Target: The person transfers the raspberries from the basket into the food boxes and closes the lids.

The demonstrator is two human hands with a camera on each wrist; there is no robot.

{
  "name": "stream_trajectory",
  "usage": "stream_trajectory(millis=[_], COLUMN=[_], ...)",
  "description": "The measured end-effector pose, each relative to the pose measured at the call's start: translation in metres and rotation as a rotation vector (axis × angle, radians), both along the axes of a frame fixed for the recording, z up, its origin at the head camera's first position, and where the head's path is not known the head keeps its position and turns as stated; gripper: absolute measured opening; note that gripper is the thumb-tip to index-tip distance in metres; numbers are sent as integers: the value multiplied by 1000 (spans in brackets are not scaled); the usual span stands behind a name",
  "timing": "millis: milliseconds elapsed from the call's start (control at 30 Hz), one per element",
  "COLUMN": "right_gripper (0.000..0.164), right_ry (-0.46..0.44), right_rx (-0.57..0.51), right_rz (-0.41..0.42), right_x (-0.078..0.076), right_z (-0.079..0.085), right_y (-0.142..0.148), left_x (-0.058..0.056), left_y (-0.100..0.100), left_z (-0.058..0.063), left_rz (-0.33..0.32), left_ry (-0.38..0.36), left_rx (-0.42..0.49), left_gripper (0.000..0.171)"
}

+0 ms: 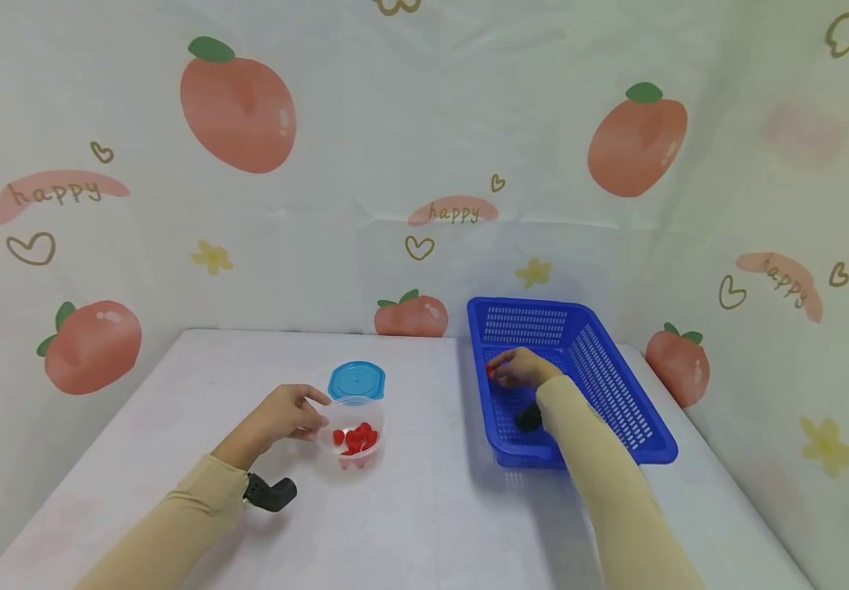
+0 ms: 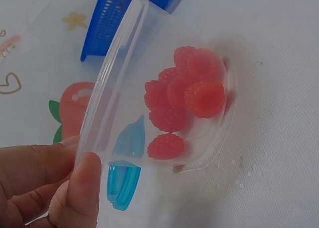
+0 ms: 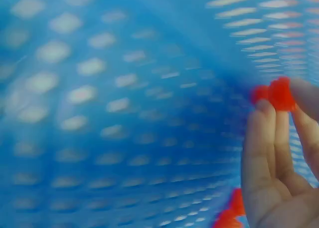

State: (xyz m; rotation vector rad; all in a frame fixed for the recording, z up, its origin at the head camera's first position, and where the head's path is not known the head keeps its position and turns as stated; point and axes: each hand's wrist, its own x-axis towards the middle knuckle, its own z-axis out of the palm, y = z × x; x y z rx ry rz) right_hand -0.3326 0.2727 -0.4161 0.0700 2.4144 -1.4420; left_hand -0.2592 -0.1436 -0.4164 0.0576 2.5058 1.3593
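With its thumb and fingers, my left hand (image 1: 279,414) pinches the rim of a clear plastic container (image 2: 134,88). Several red raspberries (image 2: 167,118) lie inside it, seen through the wall in the left wrist view. My right hand (image 1: 520,369) is down inside a blue plastic basket (image 1: 501,452), near its left wall. Between its thumb and fingers it pinches a raspberry (image 3: 282,94); another red piece (image 3: 259,93) shows right beside that one. More red pieces (image 3: 230,215) lie lower in the basket, partly hidden by the hand.
A blue lid (image 1: 356,380) lies on the white table (image 1: 424,508) just behind the container. The basket stands at the table's right side, its raised walls around the right hand. A printed cloth (image 1: 336,180) hangs behind the table.
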Motion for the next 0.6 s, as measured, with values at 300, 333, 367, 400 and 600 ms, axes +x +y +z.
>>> stream_trajectory(millis=[300, 333, 367, 400, 600], right_gripper=[45, 46, 46, 47, 49], right_ry=[33, 42, 52, 60, 80], right_rx=[-373, -394, -414, -438, -627], right_rz=[-45, -55, -71, -83, -113], right_x=[3, 3, 4, 5, 12], right_z=[19, 22, 25, 29, 50], right_y=[9, 8, 7, 5, -6], left_x=[1, 0, 0, 0, 0], left_y=[1, 1, 1, 1, 0], left_z=[0, 0, 0, -1, -1], left_rz=[9, 10, 10, 11, 10], left_ry=[-9, -10, -10, -9, -3], left_rx=[1, 2, 3, 3, 3], left_gripper=[38, 38, 38, 38, 39])
